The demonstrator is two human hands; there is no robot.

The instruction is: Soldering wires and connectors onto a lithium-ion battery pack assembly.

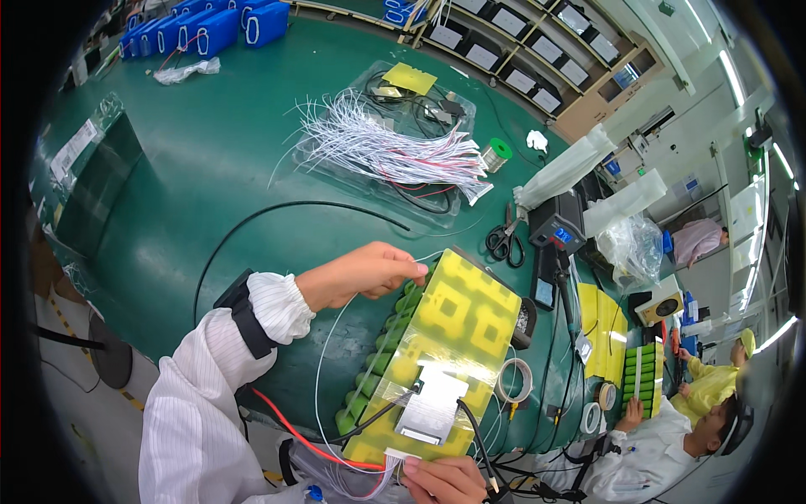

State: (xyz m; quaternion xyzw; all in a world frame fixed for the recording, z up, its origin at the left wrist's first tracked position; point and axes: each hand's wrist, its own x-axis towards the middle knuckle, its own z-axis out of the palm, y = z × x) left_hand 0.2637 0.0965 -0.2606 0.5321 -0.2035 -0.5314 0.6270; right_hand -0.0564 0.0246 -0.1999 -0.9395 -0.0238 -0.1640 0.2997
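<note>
Left hand (pixel 365 273) sits at the far top corner of the battery pack (pixel 428 357), fingers curled together and pinching a thin white wire (pixel 329 353) that loops down the pack's left side. Right hand (pixel 443 479) is at the near end, mostly cut off by the picture's edge, fingertips pressed on the white connector (pixel 401 456) where the red wire (pixel 294 430) and a fan of thin leads meet. The pack lies between the two hands on the green table (pixel 210 151), green cells along its left flank, yellow sheet on top, a silver circuit board (pixel 432 407) near the connector. This looks like the wiring step, routing that white lead along the cells. Next it wants a steady pull and careful seating. Beyond lie scissors (pixel 505 242) and a bundle of white wires (pixel 378 143).
</note>
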